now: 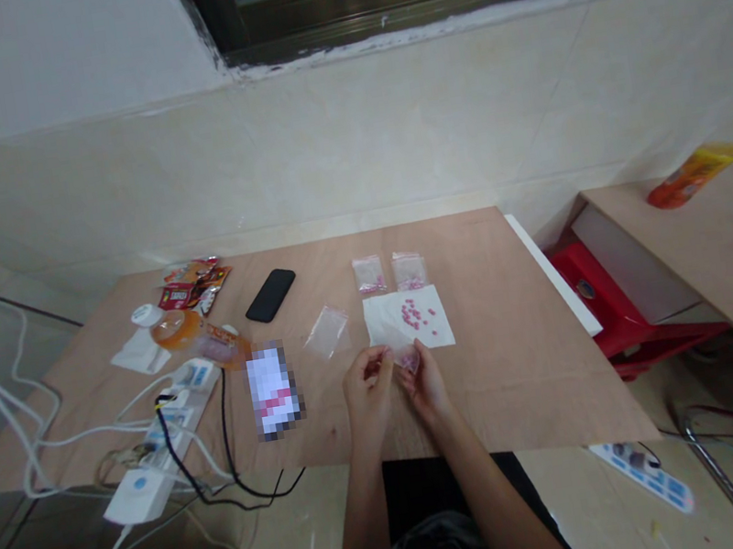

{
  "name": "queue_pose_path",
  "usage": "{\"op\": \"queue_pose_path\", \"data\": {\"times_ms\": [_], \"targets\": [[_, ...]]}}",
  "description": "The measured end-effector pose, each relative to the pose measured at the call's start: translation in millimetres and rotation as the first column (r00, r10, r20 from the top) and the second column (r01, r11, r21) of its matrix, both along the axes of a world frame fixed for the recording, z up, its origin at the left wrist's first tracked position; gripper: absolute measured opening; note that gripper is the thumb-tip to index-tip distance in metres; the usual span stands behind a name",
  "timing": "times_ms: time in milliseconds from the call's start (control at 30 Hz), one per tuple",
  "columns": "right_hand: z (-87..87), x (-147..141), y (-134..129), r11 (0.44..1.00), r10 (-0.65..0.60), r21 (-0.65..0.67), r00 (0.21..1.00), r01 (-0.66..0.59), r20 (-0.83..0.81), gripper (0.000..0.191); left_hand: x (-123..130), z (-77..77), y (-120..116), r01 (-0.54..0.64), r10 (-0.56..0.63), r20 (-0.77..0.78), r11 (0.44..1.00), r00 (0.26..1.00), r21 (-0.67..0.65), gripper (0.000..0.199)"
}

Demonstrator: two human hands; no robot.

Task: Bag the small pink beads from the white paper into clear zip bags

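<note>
Between my two hands is a small clear plastic bag (pixel 408 360) with pink bits inside. The fingers of my left hand (pixel 366 390) pinch its left side, and my right hand (pixel 429 383) grips its right side. Just beyond them lies a white sheet of paper (pixel 383 314) bearing several small pink pieces (pixel 412 312). Two filled clear bags (pixel 368 275) (pixel 410 271) rest side by side behind the paper. A flat clear bag (pixel 328 331) lies on the table to the left of my hands.
On the table's left are a black phone (pixel 271 295), an orange drink bottle (pixel 191 334), red snack packets (pixel 194 283) and a power strip (pixel 163 441) with trailing cables. A red stool (pixel 592 294) stands at right, beside another table (pixel 718 256) holding a bottle (pixel 704 168).
</note>
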State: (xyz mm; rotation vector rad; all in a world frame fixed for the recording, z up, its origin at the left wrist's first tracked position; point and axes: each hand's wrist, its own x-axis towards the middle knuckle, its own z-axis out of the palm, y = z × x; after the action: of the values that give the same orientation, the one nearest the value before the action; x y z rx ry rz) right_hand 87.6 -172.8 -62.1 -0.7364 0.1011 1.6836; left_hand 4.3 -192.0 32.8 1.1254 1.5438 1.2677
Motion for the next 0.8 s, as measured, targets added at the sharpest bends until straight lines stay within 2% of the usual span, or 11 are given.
{"op": "queue_pose_path", "data": {"times_ms": [200, 467, 800], "targets": [[4.0, 0.8, -2.6, 0.998, -0.003, 0.068, 0.995, -0.003, 0.1, 0.025, -3.7, -3.3, -2.2, -0.004, 0.004, -0.008, 1.0, 1.0, -0.003, 0.02], [6.6, 3.7, -5.4, 0.999, -0.009, 0.039, 1.0, 0.008, 0.017, 0.026, -3.4, -1.5, -6.5, 0.01, -0.01, 0.006, 1.0, 1.0, -0.002, 0.017], [6.9, 1.0, -12.2, 0.997, -0.005, 0.079, 0.971, -0.014, 0.237, 0.044, -9.6, 0.0, -10.4, -0.003, 0.004, -0.01, 1.0, 1.0, 0.028, 0.018]]}}
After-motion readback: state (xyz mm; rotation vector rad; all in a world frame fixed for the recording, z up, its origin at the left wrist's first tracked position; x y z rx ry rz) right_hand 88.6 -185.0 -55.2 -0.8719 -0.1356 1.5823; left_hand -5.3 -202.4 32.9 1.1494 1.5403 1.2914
